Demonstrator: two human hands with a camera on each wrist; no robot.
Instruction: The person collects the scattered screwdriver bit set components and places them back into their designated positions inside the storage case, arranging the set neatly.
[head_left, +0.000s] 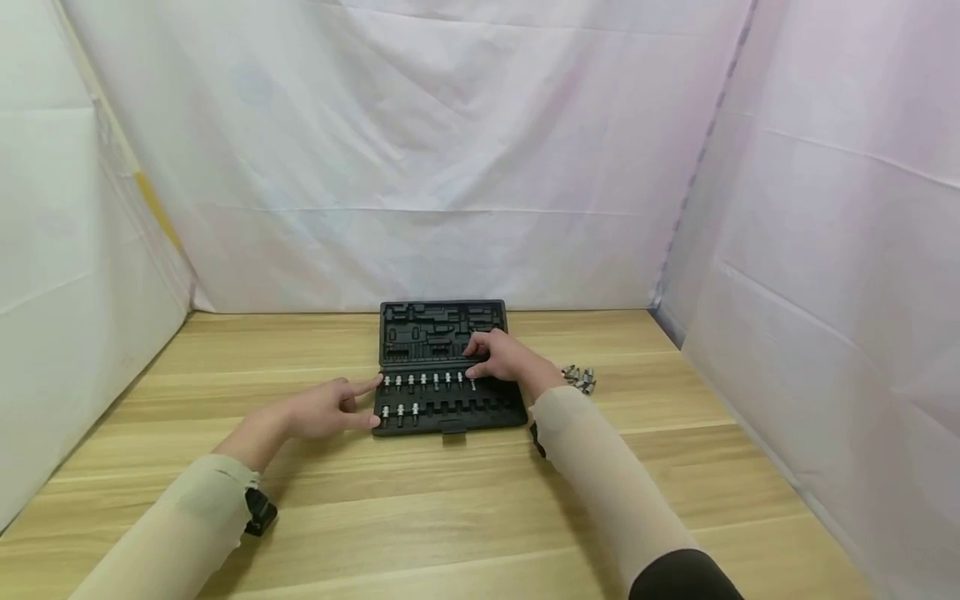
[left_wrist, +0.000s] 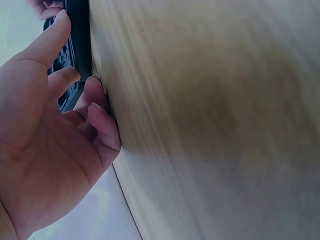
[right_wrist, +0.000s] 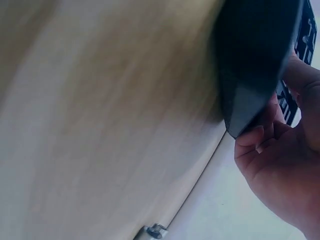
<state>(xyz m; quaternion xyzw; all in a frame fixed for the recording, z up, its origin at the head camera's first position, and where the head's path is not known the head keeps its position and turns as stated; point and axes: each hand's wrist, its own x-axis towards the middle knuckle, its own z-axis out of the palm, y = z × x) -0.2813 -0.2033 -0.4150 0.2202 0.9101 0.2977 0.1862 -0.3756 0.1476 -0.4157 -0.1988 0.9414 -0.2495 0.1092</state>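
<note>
A black molded tool case (head_left: 442, 430) lies opened flat on the wooden table. Small silver bit sockets (head_left: 411, 383) stand along its upper row, and three more sockets (head_left: 401, 414) sit at the left of the lower row. My left hand (head_left: 322, 408) touches the case's left edge with thumb and index finger spread; its other fingers curl loosely in the left wrist view. Over the right end of the upper row, my right hand (head_left: 506, 358) has its thumb tip at the last socket (head_left: 473, 385), the index finger apart from the thumb. In the right wrist view, the case's wall (right_wrist: 255, 65) partly hides the fingers.
A small pile of loose bit sockets (head_left: 579, 380) lies on the table (head_left: 420, 517), right of the case and beside my right wrist. The case's lid (head_left: 405, 333), with molded recesses, reaches toward the white cloth backdrop (head_left: 420, 167). White sheets also hang at both sides.
</note>
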